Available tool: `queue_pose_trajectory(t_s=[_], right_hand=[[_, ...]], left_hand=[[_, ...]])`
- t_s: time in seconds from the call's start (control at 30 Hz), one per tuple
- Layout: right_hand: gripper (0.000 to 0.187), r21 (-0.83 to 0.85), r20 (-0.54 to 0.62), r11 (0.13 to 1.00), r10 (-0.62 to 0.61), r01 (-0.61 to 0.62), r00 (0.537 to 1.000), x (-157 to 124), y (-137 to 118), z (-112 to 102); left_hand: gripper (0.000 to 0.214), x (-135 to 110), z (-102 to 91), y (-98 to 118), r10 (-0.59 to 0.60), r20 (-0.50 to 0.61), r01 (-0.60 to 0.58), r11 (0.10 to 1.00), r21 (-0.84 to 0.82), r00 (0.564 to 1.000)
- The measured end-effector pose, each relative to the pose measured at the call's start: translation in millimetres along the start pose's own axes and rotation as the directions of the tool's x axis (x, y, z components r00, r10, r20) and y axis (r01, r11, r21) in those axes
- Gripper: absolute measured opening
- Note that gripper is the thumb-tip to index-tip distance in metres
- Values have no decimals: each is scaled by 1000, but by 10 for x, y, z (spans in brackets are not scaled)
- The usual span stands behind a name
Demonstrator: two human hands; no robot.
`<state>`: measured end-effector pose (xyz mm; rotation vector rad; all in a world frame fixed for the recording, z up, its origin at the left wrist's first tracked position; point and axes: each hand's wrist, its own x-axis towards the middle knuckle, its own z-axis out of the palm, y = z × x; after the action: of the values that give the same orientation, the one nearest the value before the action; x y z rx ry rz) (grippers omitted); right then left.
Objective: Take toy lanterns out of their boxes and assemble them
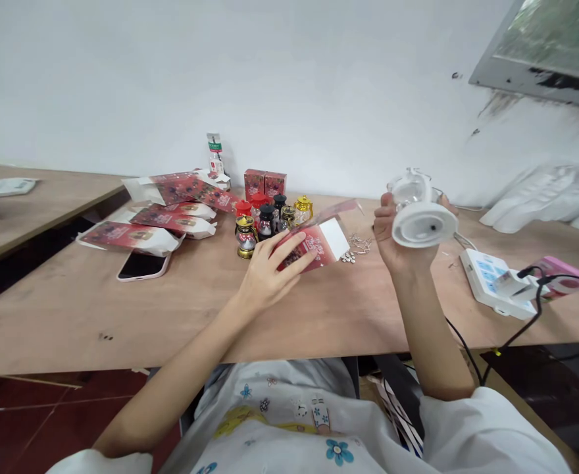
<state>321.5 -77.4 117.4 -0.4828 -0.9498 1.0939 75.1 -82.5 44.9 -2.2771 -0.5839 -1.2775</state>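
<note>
My left hand (270, 271) grips a red printed cardboard box (314, 245) just above the table, its white flap end open and pointing right. Raised over the right side of the table, my right hand (408, 243) is closed around a small white lantern (424, 224). The lantern is tilted so that its round white base faces me; part of its body hides behind my fingers. Beyond the left hand stand several mini lanterns in a cluster: red, black (266, 220), bronze and gold (303, 207).
Flattened red boxes (131, 236) lie at left beside a phone (144, 265). Two closed boxes (264, 183) stand near the wall. Small round pieces (349, 257) and wire rings (361, 244) lie mid-table. A white power strip (491, 283) with black cables sits at right.
</note>
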Motion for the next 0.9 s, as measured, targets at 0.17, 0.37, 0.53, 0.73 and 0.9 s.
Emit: queue_pose_trajectory(t_s=[0.17, 0.37, 0.53, 0.73, 0.9], right_hand=[[45, -122, 254, 992, 46, -15, 966, -147, 15, 138], [44, -142, 213, 989, 59, -28, 975, -151, 84, 196], [41, -108, 192, 994, 36, -15, 981, -149, 67, 209], [34, 20, 120, 999, 24, -26, 992, -153, 116, 248], [33, 44, -11, 999, 28, -27, 1000, -147, 197, 294]], left_hand=[[50, 5, 1, 11, 33, -27, -32, 998, 45, 999], [49, -5, -2, -17, 38, -39, -35, 997, 68, 999], [52, -16, 6, -21, 39, -41, -39, 999, -9, 998], [56, -13, -26, -37, 27, -59, -31, 998, -60, 998], [60, -6, -47, -13, -12, -79, 4, 995, -102, 997]])
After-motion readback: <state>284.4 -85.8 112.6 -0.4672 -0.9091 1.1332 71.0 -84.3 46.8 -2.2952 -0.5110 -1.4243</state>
